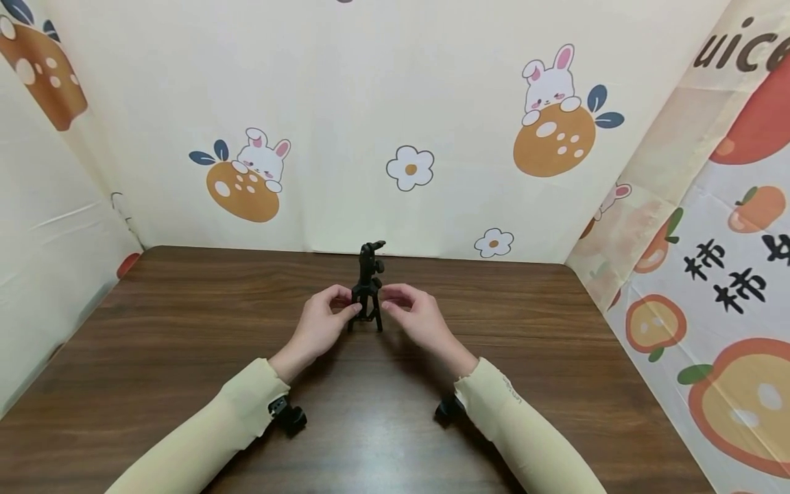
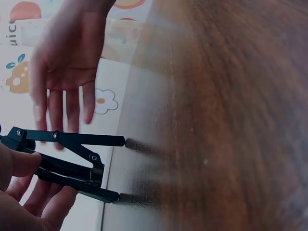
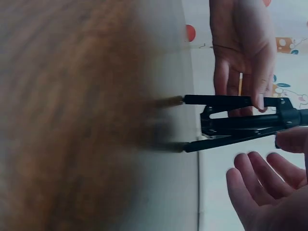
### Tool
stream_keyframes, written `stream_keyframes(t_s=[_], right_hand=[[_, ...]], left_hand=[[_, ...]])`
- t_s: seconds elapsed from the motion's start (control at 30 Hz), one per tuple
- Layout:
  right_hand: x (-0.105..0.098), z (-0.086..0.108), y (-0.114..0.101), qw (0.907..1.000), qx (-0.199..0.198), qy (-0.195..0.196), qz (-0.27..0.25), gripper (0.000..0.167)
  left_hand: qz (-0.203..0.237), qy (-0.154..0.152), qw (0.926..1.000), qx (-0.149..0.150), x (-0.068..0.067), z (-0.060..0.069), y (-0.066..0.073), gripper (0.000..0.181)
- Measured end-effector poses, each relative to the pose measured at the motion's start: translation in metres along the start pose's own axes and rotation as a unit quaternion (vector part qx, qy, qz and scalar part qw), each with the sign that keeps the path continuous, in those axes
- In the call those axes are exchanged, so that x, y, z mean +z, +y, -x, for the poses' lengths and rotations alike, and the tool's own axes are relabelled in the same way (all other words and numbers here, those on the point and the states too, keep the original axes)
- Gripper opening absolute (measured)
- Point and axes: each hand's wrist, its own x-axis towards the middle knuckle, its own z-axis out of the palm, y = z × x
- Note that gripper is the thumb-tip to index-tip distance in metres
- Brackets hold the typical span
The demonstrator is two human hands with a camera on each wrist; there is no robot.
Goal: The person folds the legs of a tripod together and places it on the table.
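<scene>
A small black tripod (image 1: 367, 288) stands upright near the table's back edge, its legs slightly spread and a jointed head with knobs on top. My left hand (image 1: 324, 317) pinches one of its legs, thumb in front and fingers behind, as the right wrist view also shows with the left hand (image 3: 243, 43) at the top. On the other side, my right hand (image 1: 421, 317) is held close beside the tripod. Its fingers look extended, and whether the thumb touches the tripod I cannot tell. In the left wrist view the tripod (image 2: 72, 166) lies sideways across the picture.
The brown wooden table (image 1: 185, 384) stretches around the hands. A cream curtain (image 1: 345, 103) with printed rabbits and flowers hangs behind it, and a printed cloth (image 1: 728, 274) hangs at the right. Each wrist carries a black camera (image 1: 288, 416) under the sleeve.
</scene>
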Motion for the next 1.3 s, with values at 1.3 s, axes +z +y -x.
stream_keyframes(t_s=[1.3], right_hand=[[0.004, -0.025, 0.02, 0.9813, -0.018, -0.145, 0.125, 0.011]], left_hand=[[-0.02, -0.04, 0.9987, 0.024, 0.0, -0.003, 0.002, 0.005]])
